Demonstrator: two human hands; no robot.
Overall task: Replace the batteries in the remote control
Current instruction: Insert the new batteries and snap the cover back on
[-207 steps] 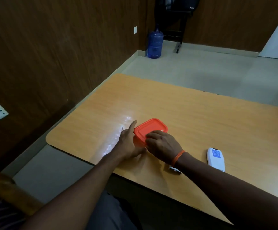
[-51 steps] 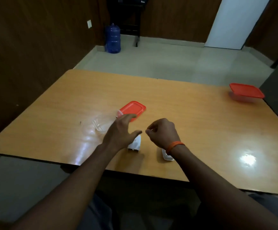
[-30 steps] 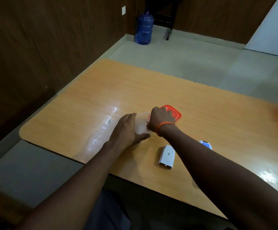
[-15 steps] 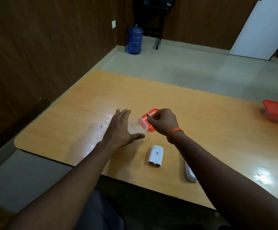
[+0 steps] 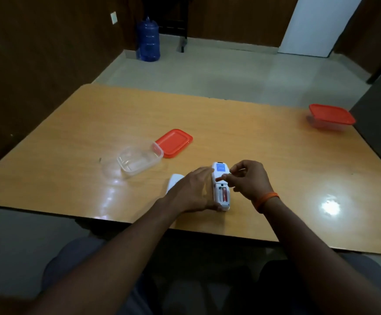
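- The table (image 5: 241, 123) is a broad orange-brown wooden top with a glossy finish; bright ceiling reflections sit on it to the right of the remote control (image 5: 221, 186) and to its left, nearer the front edge
- The remote control lies back-up on the table near the front edge, its battery bay uncovered, with a red-wrapped battery (image 5: 224, 194) seated in the bay
- The left hand (image 5: 195, 193) is curled against the remote's left side, gripping it flat on the table
- The right hand (image 5: 248, 179), with an orange band (image 5: 265, 198) at the wrist, hovers at the remote's right side with fingers pinched; something small may be between thumb and forefinger, but what it is cannot be made out
- A white battery cover (image 5: 174, 181) lies just left of the remote, partly hidden by the left hand
- A clear plastic container (image 5: 139, 159) stands open farther left of the remote, its orange lid (image 5: 174, 143) flat on the table touching it
- A second container with an orange lid (image 5: 330, 117) sits well to the right of the remote, by the far right corner
- Beyond the table the floor is pale tile; dark wood panelling lines the walls, a blue water jug (image 5: 149, 42) stands by the far wall, and a white door (image 5: 314, 25) is far right of it
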